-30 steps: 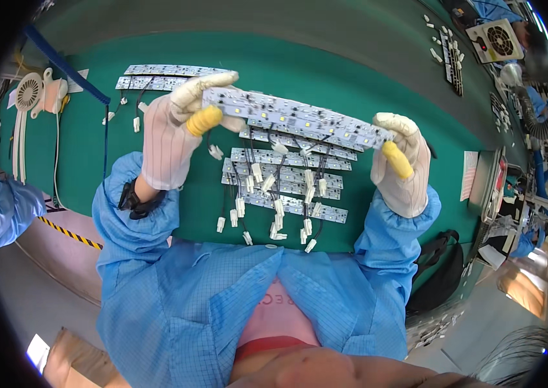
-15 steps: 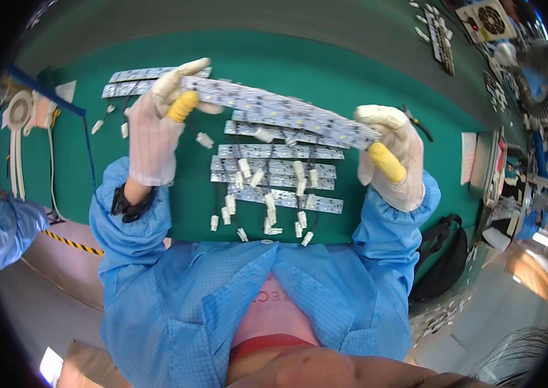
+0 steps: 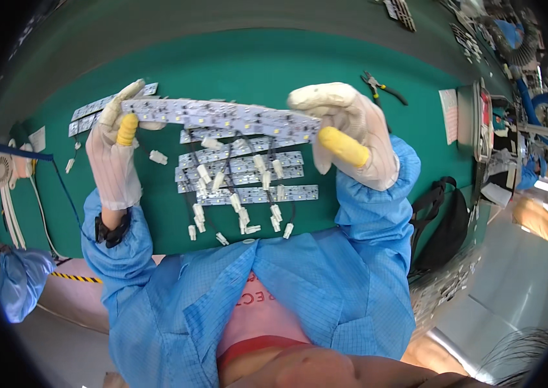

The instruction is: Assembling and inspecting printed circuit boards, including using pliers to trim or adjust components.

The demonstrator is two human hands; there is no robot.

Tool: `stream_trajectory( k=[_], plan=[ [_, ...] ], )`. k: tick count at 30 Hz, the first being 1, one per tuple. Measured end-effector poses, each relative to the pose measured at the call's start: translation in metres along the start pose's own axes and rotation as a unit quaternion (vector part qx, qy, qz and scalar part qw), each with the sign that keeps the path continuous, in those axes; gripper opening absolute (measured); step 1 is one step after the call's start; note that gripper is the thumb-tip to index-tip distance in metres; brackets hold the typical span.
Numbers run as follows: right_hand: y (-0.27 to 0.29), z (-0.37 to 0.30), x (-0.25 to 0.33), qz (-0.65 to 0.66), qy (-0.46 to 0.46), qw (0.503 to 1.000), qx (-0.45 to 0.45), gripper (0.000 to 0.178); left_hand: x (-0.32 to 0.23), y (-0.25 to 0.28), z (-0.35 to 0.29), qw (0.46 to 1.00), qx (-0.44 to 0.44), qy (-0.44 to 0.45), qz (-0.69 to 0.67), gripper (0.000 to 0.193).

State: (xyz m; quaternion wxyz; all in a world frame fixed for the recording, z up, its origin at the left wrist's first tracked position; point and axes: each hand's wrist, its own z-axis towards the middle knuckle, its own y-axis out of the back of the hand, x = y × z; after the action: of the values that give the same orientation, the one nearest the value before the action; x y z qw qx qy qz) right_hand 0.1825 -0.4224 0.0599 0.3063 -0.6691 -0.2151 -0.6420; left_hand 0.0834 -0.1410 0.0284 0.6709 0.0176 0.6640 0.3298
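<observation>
- While a green table [image 3: 274,64] fills the upper half of the head view, blue smock sleeves [image 3: 377,220] come up from the lower edge toward it.
- Held above the table between both hands is a long white LED strip board [image 3: 222,116]; its long axis runs left to right across the view, with the right end sitting slightly lower than the left.
- Clamped on the right end of that board is the right hand [image 3: 351,139], in a white glove with a yellow fingertip cot, thumb below and fingers folded over the top edge.
- Pinching the left end is the left hand [image 3: 115,155], gloved the same way, its yellow-tipped finger pressed against the board's underside.
- Flat on the table under the held board lie more strip boards [image 3: 248,174], stacked in rows parallel to it.
- Short black wires end in small white connectors [image 3: 241,216] that spill toward the person from those rows.
- Well apart, on the right, lie black-handled pliers [image 3: 381,87].
</observation>
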Motion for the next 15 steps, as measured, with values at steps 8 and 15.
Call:
stream_trajectory(
  k=[8,15],
  plan=[
    [0.009,0.003,-0.016,-0.017,0.054,0.998,0.001,0.047,0.012,0.004,-0.003,0.99,0.001,-0.046,-0.13,0.041],
    [0.006,0.014,-0.027,0.035,0.094,0.995,-0.026,0.052,0.009,0.011,-0.008,0.981,0.034,-0.065,-0.18,0.046]
  ],
)
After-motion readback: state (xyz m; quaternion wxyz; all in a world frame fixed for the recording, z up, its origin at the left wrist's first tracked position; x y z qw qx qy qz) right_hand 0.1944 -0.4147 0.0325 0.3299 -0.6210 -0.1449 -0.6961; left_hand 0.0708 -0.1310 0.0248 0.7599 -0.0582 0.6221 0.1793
